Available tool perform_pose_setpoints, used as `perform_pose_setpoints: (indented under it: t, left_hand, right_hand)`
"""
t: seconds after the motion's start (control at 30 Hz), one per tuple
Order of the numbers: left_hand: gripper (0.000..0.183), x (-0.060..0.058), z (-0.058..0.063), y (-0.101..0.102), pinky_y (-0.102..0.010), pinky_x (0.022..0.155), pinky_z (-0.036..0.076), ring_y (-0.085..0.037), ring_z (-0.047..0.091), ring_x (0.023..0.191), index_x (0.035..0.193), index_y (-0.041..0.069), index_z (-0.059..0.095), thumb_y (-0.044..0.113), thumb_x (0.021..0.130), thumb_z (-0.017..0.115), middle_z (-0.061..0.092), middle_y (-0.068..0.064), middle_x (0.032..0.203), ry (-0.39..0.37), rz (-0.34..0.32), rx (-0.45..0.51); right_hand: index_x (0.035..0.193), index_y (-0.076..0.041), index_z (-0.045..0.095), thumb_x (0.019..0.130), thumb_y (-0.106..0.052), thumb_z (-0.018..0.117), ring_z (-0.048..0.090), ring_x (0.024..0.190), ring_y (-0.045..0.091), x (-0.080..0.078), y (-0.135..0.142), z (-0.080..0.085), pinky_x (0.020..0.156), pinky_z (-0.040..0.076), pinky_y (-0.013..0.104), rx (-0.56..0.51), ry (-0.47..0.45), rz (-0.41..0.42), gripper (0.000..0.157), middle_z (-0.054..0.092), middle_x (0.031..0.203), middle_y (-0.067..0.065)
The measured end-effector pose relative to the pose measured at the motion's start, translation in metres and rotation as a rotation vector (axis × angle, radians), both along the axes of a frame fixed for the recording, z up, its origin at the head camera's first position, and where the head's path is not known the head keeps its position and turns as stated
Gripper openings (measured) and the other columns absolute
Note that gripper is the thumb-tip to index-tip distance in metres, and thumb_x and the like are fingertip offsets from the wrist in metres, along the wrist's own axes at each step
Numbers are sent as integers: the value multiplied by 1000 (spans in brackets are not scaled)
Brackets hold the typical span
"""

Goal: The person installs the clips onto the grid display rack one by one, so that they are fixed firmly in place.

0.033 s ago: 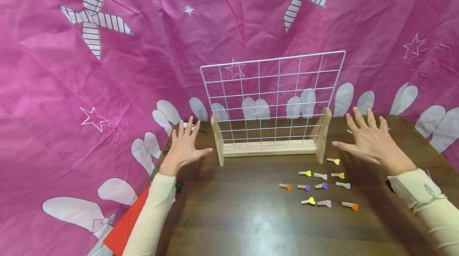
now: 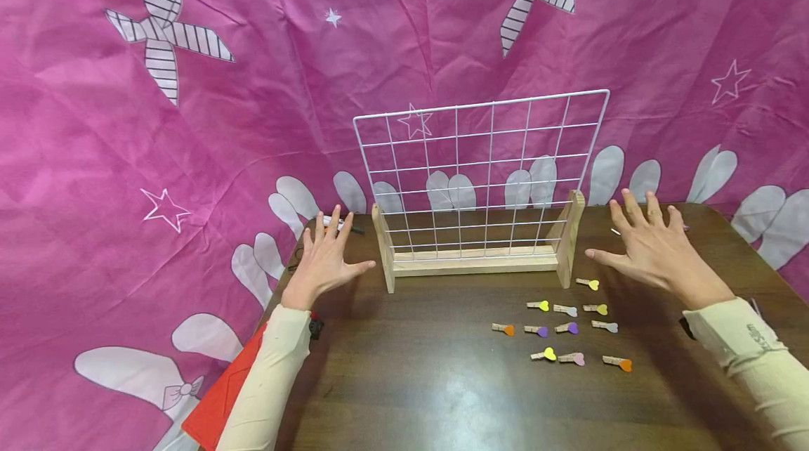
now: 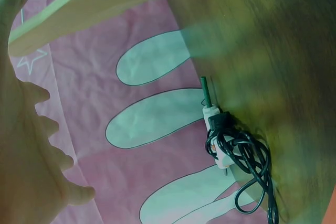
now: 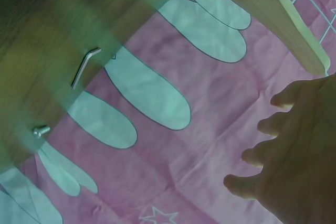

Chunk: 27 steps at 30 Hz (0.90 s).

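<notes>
My left hand [image 2: 324,261], fingers spread and holding nothing, is just left of a white wire grid [image 2: 474,163] on a wooden stand [image 2: 474,266]. On the stand's other side my right hand [image 2: 654,244] is spread the same way, also without anything in it. Several small wooden clothespins with coloured hearts lie in loose rows in front of the stand, among them a yellow one [image 2: 588,284], a purple one [image 2: 567,328] and an orange one [image 2: 617,363]. The yellow one lies nearest my right hand.
Behind the left hand a bundle of black cable [image 3: 244,150] lies by a green-tipped tool [image 3: 206,93]. A hex key [image 4: 85,66] and a bolt [image 4: 41,130] sit at the table's back right. Red cloth [image 2: 221,395] is under the left forearm; a pink curtain [image 2: 284,86] hangs behind.
</notes>
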<state>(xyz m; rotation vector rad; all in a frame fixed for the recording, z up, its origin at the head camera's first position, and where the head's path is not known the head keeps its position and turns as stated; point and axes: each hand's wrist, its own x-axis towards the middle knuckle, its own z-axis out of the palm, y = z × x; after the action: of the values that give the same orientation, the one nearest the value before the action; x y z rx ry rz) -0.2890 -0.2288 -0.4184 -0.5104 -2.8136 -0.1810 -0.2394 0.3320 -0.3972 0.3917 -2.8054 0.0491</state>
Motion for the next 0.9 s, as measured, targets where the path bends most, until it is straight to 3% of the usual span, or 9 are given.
perform_pose_setpoints:
  t: [0.27, 0.37, 0.57, 0.77, 0.9]
  left_hand:
    - [108, -1, -3, 5, -66, 104, 6, -36, -9, 138, 150, 22, 4, 81, 69, 46, -3, -6, 155, -25, -6, 12]
    - [108, -1, -3, 6, -67, 103, 6, -36, -10, 138, 150, 22, 4, 80, 69, 47, -6, -4, 155, -37, -10, 40]
    - [109, -3, -4, 9, -65, 104, 12, -31, -9, 139, 150, 25, 3, 76, 68, 55, -4, -3, 155, -77, -24, 193]
    - [108, -8, -8, 13, -59, 106, 15, -29, -2, 140, 150, 24, 5, 66, 70, 64, -2, 2, 155, -109, -53, 357]
    - [105, -10, -9, 15, -55, 107, 19, -27, 3, 140, 150, 24, 4, 60, 73, 66, -1, 4, 155, -139, -78, 452]
  right_hand:
    - [141, 6, 27, 79, -65, 53, 7, 131, 54, 3, 0, 1, 93, 9, 73, -5, -10, 18, 98, 10, 150, 26]
    - [144, 4, 19, 84, -59, 52, 4, 132, 52, 4, 0, 2, 93, 11, 72, -52, -59, 52, 94, 3, 151, 24]
    - [146, 2, 10, 90, -45, 54, -5, 136, 43, 7, 1, 6, 98, 9, 70, -252, -152, 131, 86, -6, 153, 16]
    - [146, 2, 14, 90, -36, 57, 0, 138, 38, 6, 4, 6, 97, 11, 72, -367, -136, 157, 80, 3, 153, 18]
    - [146, 1, 17, 91, -33, 56, 9, 137, 41, 3, 6, 1, 95, 14, 73, -427, -142, 165, 76, 11, 151, 23]
